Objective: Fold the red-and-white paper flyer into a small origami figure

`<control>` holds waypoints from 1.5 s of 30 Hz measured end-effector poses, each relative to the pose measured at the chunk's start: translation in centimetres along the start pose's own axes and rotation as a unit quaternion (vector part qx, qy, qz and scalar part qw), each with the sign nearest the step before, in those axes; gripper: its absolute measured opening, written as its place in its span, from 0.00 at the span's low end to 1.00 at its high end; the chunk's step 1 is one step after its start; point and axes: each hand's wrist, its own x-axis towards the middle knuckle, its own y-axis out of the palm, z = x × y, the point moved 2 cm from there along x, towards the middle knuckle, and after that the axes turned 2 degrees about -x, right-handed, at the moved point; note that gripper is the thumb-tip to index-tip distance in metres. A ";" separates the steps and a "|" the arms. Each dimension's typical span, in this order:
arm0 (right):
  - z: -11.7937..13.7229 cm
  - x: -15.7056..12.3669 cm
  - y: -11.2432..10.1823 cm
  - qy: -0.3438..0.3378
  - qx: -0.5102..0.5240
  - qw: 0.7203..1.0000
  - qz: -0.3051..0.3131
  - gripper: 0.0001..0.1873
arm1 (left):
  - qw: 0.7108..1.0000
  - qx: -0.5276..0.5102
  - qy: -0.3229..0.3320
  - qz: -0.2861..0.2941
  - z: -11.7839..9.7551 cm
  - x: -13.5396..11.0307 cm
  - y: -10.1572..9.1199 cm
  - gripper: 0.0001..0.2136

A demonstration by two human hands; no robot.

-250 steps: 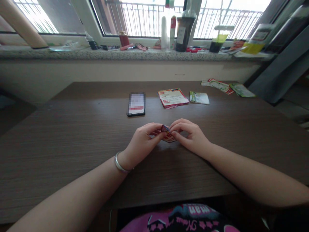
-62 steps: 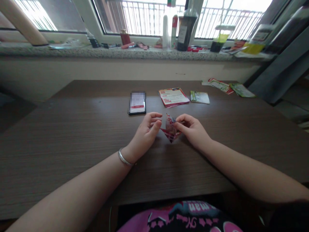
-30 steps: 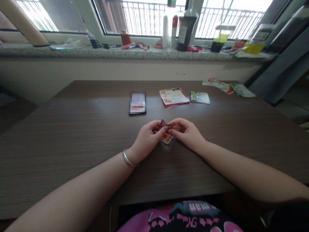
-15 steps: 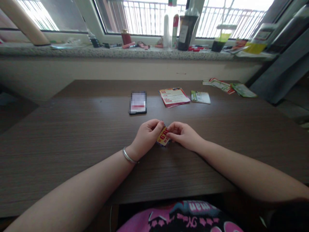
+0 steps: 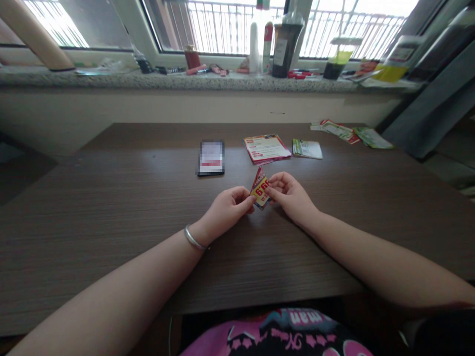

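Note:
Between my hands is a small folded paper flyer (image 5: 261, 192), yellow with red figures and a pointed pinkish-red corner sticking up at the top. My left hand (image 5: 232, 205), with a silver bangle at the wrist, pinches its lower left edge between thumb and fingers. On the other side my right hand (image 5: 289, 194) grips its right edge, thumb on the printed face. The flyer is held just above the brown table (image 5: 122, 217). Its underside and the fingertips behind it are hidden.
Beyond my hands lie a phone-like device (image 5: 211, 158) with a blurred screen, a stack of red-bordered flyers (image 5: 266, 148) and a green-white paper packet (image 5: 308, 149). More leaflets (image 5: 339, 130) lie at the back right. Bottles, including a dark one (image 5: 285, 49), line the stone windowsill (image 5: 222, 83).
Both hands have moved slightly away from me with the flyer. It has turned, its pointed red corner now shows, and the left thumb has shifted down to its lower left edge.

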 end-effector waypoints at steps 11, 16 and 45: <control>-0.1 -0.5 0.6 -0.010 -0.023 0.999 0.037 0.16 | 0.999 0.030 0.012 0.017 -0.2 0.1 0.2 0.15; 0.4 -0.9 0.5 -0.074 -0.150 0.985 0.032 0.09 | 1.000 0.008 0.028 0.007 -0.4 0.1 0.4 0.15; -0.2 -0.9 -0.3 -0.075 -0.187 0.978 0.047 0.08 | 0.979 -0.197 0.046 0.000 -0.1 0.0 0.2 0.27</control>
